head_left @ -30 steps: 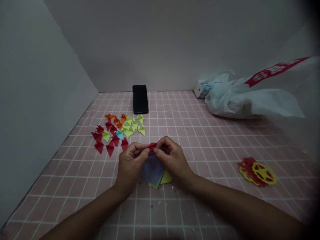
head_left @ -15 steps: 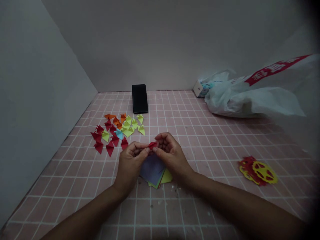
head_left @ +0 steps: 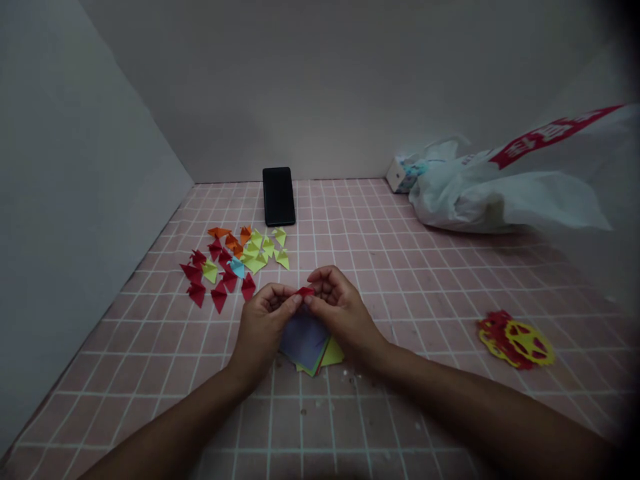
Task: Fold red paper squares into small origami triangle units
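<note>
A small folded piece of red paper (head_left: pixel 305 292) is pinched between my two hands. My left hand (head_left: pixel 266 327) is closed on its left end, thumb against forefinger. The right end sits between the thumb and fingers of my right hand (head_left: pixel 345 313), whose other fingers curl loosely above. Just below them on the table lies a stack of coloured paper sheets (head_left: pixel 304 340), with a purple-blue one on top and green and yellow edges showing; my hands cover part of it. To the left, several folded paper cranes (head_left: pixel 219 297) in red, orange, yellow and blue are grouped together.
A black phone (head_left: pixel 279 197) lies near the back wall. At the back right are a white plastic bag (head_left: pixel 465 200) with red print and a small box (head_left: pixel 399 176). Red and yellow cut-out shapes (head_left: pixel 530 343) lie at the right on the pink tiled tabletop (head_left: pixel 425 413).
The fingers of my right hand have lifted and opened a little from the red paper, its thumb staying on it. My left hand keeps its grip. The cranes and stack stay put.
</note>
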Action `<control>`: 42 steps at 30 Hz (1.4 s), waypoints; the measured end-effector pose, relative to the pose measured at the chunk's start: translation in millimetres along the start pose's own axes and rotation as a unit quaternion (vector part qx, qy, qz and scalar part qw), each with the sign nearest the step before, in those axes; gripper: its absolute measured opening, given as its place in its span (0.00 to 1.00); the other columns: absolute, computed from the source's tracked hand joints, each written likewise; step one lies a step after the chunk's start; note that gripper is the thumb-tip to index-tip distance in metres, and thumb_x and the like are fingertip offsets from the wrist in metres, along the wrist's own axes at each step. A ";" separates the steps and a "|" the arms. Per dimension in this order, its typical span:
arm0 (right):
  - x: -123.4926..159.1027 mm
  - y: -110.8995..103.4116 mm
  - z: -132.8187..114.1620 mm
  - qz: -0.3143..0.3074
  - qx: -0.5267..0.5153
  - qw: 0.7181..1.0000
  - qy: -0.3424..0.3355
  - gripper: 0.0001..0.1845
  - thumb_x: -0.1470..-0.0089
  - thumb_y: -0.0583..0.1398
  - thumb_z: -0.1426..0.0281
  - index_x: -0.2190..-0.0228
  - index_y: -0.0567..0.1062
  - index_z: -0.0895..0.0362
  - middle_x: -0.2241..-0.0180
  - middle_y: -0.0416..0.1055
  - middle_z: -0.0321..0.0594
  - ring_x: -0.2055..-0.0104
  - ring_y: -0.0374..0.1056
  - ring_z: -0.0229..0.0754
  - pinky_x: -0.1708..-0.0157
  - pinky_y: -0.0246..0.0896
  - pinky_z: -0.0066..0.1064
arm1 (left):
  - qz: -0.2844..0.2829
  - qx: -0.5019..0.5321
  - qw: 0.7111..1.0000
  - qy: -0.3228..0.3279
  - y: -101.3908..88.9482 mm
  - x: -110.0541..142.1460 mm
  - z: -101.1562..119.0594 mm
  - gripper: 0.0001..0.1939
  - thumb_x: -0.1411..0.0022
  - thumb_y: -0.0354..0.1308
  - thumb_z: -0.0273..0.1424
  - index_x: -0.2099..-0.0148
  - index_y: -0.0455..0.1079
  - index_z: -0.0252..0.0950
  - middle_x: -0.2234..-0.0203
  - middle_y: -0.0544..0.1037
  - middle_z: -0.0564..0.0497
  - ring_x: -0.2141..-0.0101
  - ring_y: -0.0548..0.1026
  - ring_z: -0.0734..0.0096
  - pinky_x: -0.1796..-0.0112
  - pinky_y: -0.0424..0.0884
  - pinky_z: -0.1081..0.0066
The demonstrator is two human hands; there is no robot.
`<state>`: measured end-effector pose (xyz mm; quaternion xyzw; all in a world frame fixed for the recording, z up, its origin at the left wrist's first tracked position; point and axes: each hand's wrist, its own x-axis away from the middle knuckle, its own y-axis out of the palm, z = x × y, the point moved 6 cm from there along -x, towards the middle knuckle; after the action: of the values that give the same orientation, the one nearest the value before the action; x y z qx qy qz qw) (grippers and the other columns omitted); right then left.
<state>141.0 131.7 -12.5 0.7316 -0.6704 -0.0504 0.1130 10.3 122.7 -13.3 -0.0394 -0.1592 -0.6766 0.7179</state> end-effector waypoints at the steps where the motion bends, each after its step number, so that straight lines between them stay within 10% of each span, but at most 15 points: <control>1: -0.1 0.4 0.1 -0.005 -0.005 1.000 0.000 0.14 0.54 0.63 0.71 0.65 0.67 0.52 0.72 0.67 0.32 0.71 0.66 0.37 0.70 0.63 0.29 | 0.001 0.002 1.000 -0.002 -0.2 0.0 0.0 0.11 0.52 0.70 0.33 0.69 0.73 0.34 0.75 0.79 0.52 0.73 0.75 0.73 0.69 0.68 0.75; 42: -4.0 0.8 3.2 -0.023 -0.111 0.989 0.089 0.09 0.60 0.65 0.76 0.74 0.71 0.57 0.79 0.71 0.31 0.77 0.63 0.33 0.74 0.55 0.27 | -0.047 -0.021 0.998 0.040 -0.4 -5.2 10.9 0.05 0.48 0.63 0.26 0.66 0.76 0.34 0.77 0.80 0.54 0.74 0.77 0.75 0.69 0.72 0.76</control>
<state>139.1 135.4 -15.6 0.7314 -0.6306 -0.0619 0.2520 7.9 130.6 -4.5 -0.0200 -0.1176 -0.7137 0.6902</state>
